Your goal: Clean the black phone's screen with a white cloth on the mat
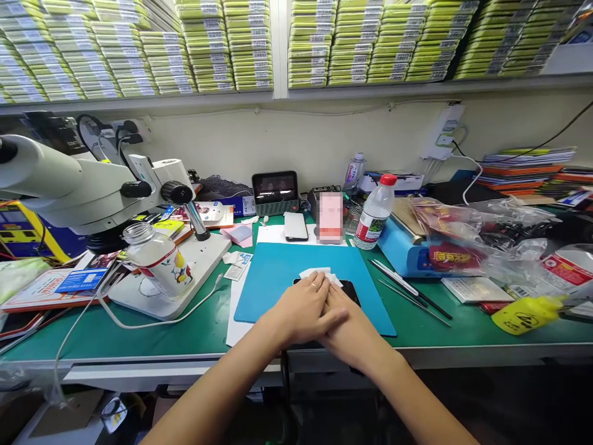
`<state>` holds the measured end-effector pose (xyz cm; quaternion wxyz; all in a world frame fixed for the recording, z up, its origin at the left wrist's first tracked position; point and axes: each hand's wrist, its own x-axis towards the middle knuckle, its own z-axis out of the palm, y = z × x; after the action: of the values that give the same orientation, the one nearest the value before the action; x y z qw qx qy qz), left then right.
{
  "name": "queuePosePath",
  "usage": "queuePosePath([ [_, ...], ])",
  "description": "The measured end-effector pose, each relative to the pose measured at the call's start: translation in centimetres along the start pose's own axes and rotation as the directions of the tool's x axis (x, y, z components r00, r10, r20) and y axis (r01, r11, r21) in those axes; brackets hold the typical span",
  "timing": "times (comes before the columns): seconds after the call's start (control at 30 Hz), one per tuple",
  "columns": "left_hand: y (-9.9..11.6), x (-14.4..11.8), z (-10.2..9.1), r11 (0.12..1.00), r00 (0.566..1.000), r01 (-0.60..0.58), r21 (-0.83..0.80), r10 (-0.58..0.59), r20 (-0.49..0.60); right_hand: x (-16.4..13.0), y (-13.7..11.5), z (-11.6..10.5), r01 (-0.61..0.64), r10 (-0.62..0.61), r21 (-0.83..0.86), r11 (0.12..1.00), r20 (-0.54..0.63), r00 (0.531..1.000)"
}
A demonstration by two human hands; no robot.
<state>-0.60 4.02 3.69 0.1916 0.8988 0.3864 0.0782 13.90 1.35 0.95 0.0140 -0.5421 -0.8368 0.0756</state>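
A blue mat (278,278) is lying on a green bench (463,327); a red-capped bottle (376,211), yellow bottle (528,314) and yellow-green boxes (231,43) are showing.

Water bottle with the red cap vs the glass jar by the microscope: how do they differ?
The water bottle is tall and slim; the glass jar is squat and wide. The bottle has a red cap; the jar's mouth looks uncapped. The bottle stands right of the blue mat, by the blue device; the jar sits left of it, on the white microscope base. Both are clear, tilt in this view, carry printed labels and are untouched by the hands.
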Motion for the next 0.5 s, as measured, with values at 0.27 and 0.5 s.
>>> queuePosePath([
  [0.27,1.5,-5.2,1.6,0.984,0.984,0.176,0.031,-0.176,0.029,-1.1,-3.2,2.9,0.132,-0.176,-0.174,0.976,-0.266,0.948],
  [0.5,6.6,-2.0,3.4,0.993,0.995,0.101,-0.063,-0.099,0.022,-4.8,3.0,6.4,0.004,-0.15,-0.268,0.964,-0.528,0.836],
])
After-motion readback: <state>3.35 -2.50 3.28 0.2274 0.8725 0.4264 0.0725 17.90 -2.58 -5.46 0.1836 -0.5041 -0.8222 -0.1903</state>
